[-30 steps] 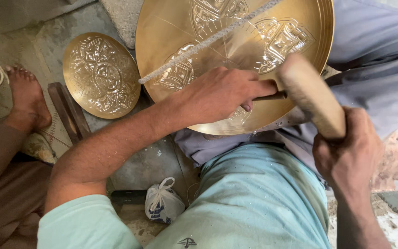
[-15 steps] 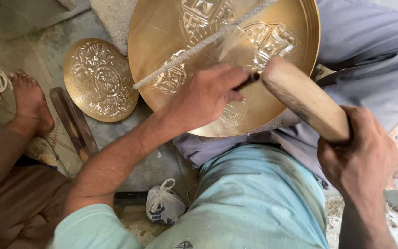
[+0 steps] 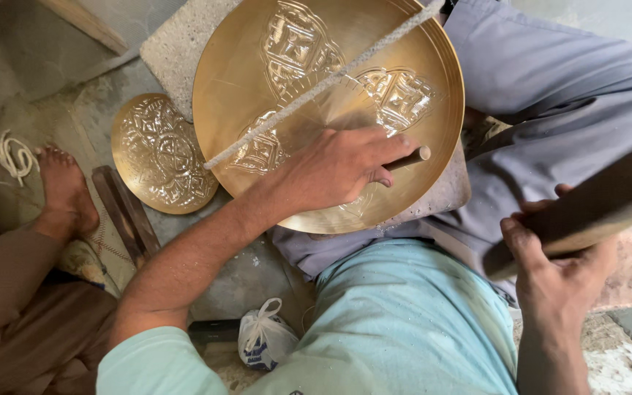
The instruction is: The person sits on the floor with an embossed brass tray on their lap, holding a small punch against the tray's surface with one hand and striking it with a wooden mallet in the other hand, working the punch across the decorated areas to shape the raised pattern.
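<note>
Two hands are working over one big brass plate (image 3: 374, 44), so I'm placing everything off that plate. Nearest the camera, below the plate's lower right rim, the right hand (image 3: 557, 271) is wrapping its fingers tight around the end of a thick wooden mallet (image 3: 594, 205), which is angling up and off to the right, clear of the plate. Down at the lower left of the plate a small white plastic bag (image 3: 265, 340) is sitting on the floor.

Moving up, the left hand (image 3: 338, 172) is resting on the lower middle of the plate, its grip closed around a thin punch tool (image 3: 407, 157); only the round butt end is poking out toward the plate's right side, and the tip is hidden under the fingers. The plate itself is leaning on a stone slab (image 3: 173, 47) and against a grey trouser leg (image 3: 550, 95) on its right. A pale cord (image 3: 323, 84) is running diagonally across the plate's embossed panels.

Just left of the plate, a smaller embossed brass disc (image 3: 159, 153) is lying flat, its edge tucking under the plate's rim. Further left, another person's bare foot (image 3: 64, 190) is planted on the floor beside a coil of white rope (image 3: 12, 157).
</note>
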### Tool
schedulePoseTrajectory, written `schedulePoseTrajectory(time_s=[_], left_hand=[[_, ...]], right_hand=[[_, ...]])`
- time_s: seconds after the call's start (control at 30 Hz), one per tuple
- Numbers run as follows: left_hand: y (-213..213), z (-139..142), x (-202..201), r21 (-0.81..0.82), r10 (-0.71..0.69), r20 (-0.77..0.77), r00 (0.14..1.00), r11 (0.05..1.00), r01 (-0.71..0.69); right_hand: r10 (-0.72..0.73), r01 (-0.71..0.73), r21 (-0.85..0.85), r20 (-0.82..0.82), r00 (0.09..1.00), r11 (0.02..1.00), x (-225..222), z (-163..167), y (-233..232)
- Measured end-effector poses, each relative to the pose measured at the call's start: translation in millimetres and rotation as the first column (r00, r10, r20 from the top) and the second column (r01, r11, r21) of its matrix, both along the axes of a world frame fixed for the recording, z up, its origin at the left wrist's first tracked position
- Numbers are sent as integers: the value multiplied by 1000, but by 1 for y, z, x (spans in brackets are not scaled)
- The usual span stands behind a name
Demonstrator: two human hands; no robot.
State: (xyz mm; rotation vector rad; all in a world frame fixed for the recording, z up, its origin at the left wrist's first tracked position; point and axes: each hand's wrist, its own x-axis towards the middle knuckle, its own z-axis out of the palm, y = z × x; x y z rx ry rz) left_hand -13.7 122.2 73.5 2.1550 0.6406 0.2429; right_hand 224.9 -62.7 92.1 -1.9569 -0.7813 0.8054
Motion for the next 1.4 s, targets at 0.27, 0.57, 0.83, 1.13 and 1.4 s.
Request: schedulePoseTrajectory(time_s=[0.27,0.57,0.83,1.13,1.4], left_hand=[[-6,1,1,43,15,-40,999,999,-14],[-17,6,-3,85,113,10,994,990,-114],[-27,7,-5,36,245,4,970,969,-245],[-35,4,-7,48,309,-57,949,951,-306],[-35,-5,-7,58,264,71,962,962,-268]], right_hand=[[203,-229,9,432,879,973,11,-10,18],[109,-161,-243,-214,971,957,19,24,43],[471,-505,-99,549,690,857,24,35,70],[661,-601,-349,610,437,719,55,14,67],[603,-658,-169,609,516,734,48,8,52]])
